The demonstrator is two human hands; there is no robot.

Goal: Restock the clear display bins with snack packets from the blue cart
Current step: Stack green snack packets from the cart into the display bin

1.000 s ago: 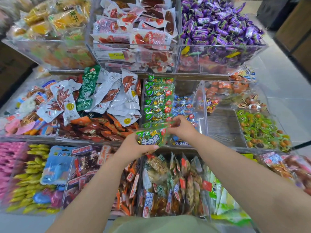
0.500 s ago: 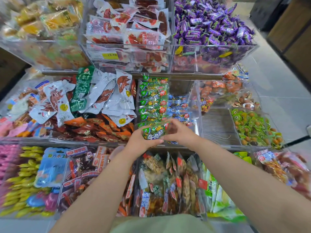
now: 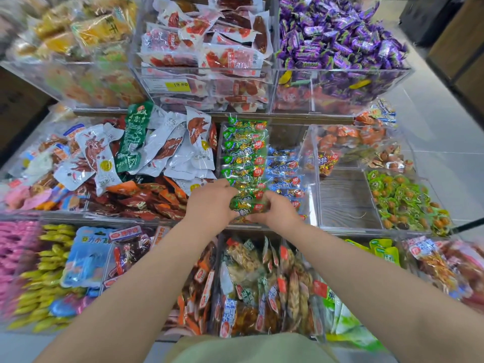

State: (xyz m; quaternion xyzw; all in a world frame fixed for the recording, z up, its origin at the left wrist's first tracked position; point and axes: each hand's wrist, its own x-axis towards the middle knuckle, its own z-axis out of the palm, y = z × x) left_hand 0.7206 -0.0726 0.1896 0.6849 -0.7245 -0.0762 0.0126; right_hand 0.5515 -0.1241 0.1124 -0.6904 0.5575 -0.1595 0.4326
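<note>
Left hand [image 3: 209,205] and right hand [image 3: 277,212] close round the green packet [image 3: 248,206], and their fingertips disappear beneath it, the packet's near edge covered too. Pink packets [image 3: 13,247] at the left border smear into blur and get cropped, the red bags [image 3: 461,268] far right likewise. Small print on the price label [image 3: 167,84] is unreadable, both forearms [image 3: 136,297] run off the bottom edge

Free room is left in the bare bin [image 3: 345,197], walled off from the blue packets [image 3: 284,174] by a clear divider [image 3: 313,184].
</note>
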